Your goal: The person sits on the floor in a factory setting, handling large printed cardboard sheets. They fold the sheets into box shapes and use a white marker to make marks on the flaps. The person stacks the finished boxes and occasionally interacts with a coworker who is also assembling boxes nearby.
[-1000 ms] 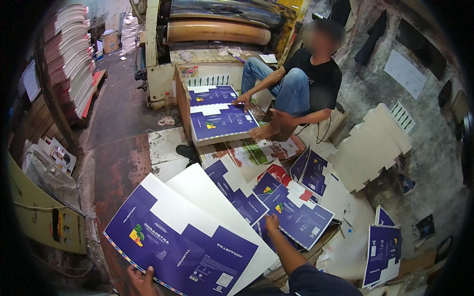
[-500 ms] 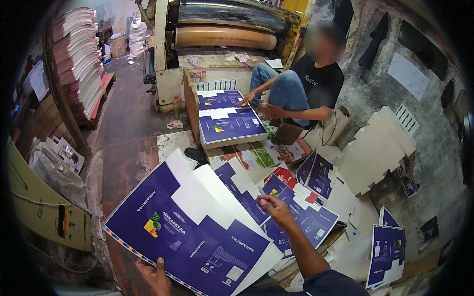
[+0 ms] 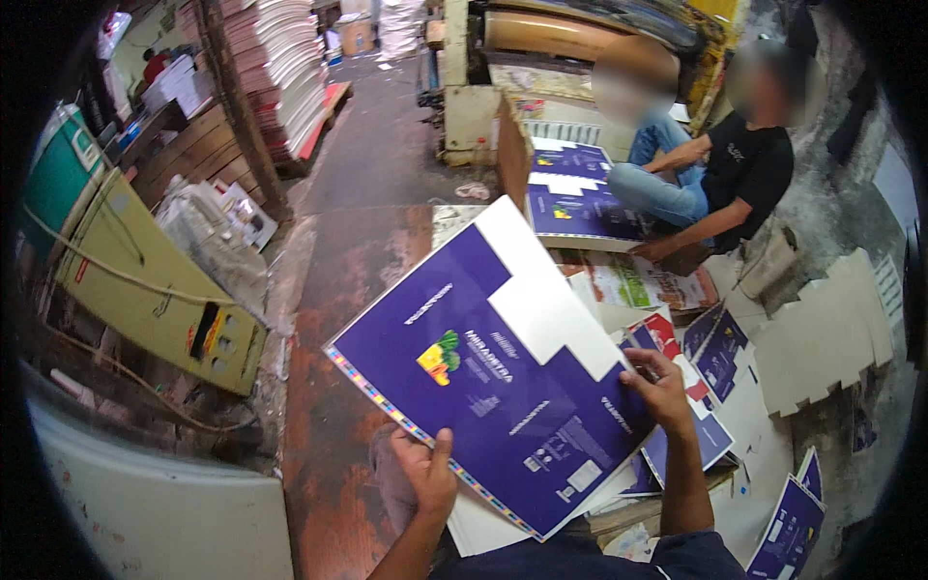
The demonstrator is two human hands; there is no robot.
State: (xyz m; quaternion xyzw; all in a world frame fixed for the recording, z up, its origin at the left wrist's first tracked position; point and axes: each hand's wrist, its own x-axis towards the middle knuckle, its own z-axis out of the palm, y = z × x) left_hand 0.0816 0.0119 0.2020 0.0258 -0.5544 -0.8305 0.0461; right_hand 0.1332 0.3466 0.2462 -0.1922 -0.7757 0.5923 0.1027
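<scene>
A purple printed card sheet (image 3: pixel 503 406) with a white stepped corner and a colour-bar edge spans the space in front of me. My left hand (image 3: pixel 425 471) grips its lower left edge, thumb on top. At the right edge my right hand (image 3: pixel 661 389) is closed on the same sheet, thumb on the printed face; its other fingers are partly hidden. White card (image 3: pixel 476 522) shows below the sheet, near my lap. Further purple printed sheets (image 3: pixel 713 433) lie to the right, beyond my right forearm.
A person in a black shirt (image 3: pixel 749 179) sits ahead on the right, beside a stack of purple sheets (image 3: pixel 585 208). Tall paper stacks (image 3: pixel 280 77) stand far left. A green-yellow metal panel (image 3: pixel 159 280) leans at left. Blank stepped card (image 3: pixel 822 333) is piled at right.
My view has swung left. My right hand, earlier apart from the sheet, now holds its right edge. The seated person's arm has moved down from the stack.
</scene>
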